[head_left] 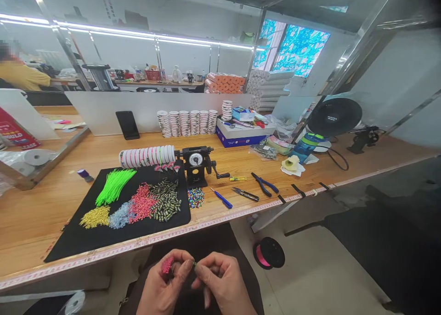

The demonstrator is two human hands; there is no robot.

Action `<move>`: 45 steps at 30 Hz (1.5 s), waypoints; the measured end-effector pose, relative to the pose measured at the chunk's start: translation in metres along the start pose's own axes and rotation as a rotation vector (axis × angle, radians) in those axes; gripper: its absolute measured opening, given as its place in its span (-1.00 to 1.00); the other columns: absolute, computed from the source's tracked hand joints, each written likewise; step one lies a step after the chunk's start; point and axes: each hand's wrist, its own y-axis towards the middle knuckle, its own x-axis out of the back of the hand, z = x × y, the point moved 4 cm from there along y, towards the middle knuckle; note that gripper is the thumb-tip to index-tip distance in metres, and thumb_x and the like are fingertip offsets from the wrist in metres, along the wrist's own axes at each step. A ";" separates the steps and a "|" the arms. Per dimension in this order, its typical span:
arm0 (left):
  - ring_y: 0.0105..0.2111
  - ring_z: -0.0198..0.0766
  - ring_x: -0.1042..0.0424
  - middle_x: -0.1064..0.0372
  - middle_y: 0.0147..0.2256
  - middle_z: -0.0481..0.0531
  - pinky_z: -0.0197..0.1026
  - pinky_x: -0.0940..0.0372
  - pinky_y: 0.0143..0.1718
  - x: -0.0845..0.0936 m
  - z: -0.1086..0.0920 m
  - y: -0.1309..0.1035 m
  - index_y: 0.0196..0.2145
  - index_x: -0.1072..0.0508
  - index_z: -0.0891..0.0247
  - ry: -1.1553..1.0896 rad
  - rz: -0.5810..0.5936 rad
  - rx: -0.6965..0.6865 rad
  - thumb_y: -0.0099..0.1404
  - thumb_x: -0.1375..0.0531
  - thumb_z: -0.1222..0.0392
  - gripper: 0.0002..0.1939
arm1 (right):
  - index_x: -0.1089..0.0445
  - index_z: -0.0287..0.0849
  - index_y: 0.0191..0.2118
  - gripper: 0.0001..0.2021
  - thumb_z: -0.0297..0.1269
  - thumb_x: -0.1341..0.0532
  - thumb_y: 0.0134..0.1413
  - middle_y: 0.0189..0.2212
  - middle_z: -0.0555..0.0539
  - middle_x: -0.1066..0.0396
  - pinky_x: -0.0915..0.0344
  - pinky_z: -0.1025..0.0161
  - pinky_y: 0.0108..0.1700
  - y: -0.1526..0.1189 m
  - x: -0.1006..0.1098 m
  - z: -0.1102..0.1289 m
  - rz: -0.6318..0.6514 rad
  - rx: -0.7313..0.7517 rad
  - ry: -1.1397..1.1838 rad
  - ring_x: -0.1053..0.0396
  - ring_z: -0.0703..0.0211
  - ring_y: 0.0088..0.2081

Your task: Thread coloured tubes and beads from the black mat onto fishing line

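My left hand (168, 280) is closed above my lap, with a bunch of small pink pieces (167, 265) showing between its curled fingers. Its thumb and index fingertip meet the fingertips of my right hand (225, 280) at a tiny dark piece (195, 263), too small to name. My right hand is pinched shut there, its lower fingers curled. Beyond both hands, a black mat (79, 246) bears green sticks (115, 186) and heaps of yellow pieces (94, 217), pale blue pieces (120, 215), red-pink pieces (143, 202) and dark patterned beads (167, 200).
A hand-cranked winder (196, 161) carries a row of white spools (148, 157). Multicoloured beads (195, 198), a blue-handled awl (222, 198), thread snips (245, 194) and pliers (264, 185) lie right of the mat. A spool of pink line (268, 253) rests on the floor.
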 end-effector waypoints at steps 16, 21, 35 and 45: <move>-0.53 -0.25 -0.29 -0.34 -0.55 -0.07 -0.30 -0.18 -0.48 0.013 -0.031 -0.002 -0.45 -0.46 0.16 0.474 -0.035 -0.174 0.35 -0.11 -0.13 -0.62 | -0.39 -0.24 -0.25 -0.59 0.02 -0.40 -0.01 -0.42 -0.09 -0.54 -0.13 0.37 -0.47 0.002 0.001 0.000 0.125 -0.023 0.033 -0.20 0.33 -0.54; -0.50 -0.27 -0.21 -0.23 -0.54 -0.11 -0.29 -0.15 -0.45 0.009 -0.022 0.003 -0.33 -0.48 0.20 0.415 0.046 -0.071 0.33 -0.13 -0.17 -0.62 | -0.41 -0.25 -0.39 -0.62 0.04 -0.35 0.05 -0.54 -0.07 -0.46 -0.24 0.27 -0.32 0.000 0.009 0.007 0.063 0.019 -0.120 -0.35 0.19 -0.46; -0.54 -0.41 -0.04 -0.14 -0.51 -0.17 -0.35 0.02 -0.55 -0.017 0.006 0.001 -0.35 -0.33 0.22 -0.120 0.225 0.121 0.25 -0.20 -0.29 -0.53 | -0.44 -0.22 -0.34 -0.59 0.10 -0.37 0.06 -0.57 0.12 -0.10 0.10 0.31 -0.46 0.004 0.026 -0.004 -0.034 0.062 0.001 0.04 0.31 -0.50; -0.54 -0.36 0.05 -0.04 -0.55 -0.18 -0.32 0.05 -0.54 -0.012 0.003 0.004 -0.49 -0.28 0.21 -0.072 0.234 0.099 0.20 -0.22 -0.28 -0.52 | -0.50 -0.23 -0.28 -0.56 0.14 -0.32 0.11 -0.55 0.08 -0.16 0.13 0.30 -0.47 0.005 0.020 0.005 -0.026 0.170 -0.085 0.05 0.31 -0.51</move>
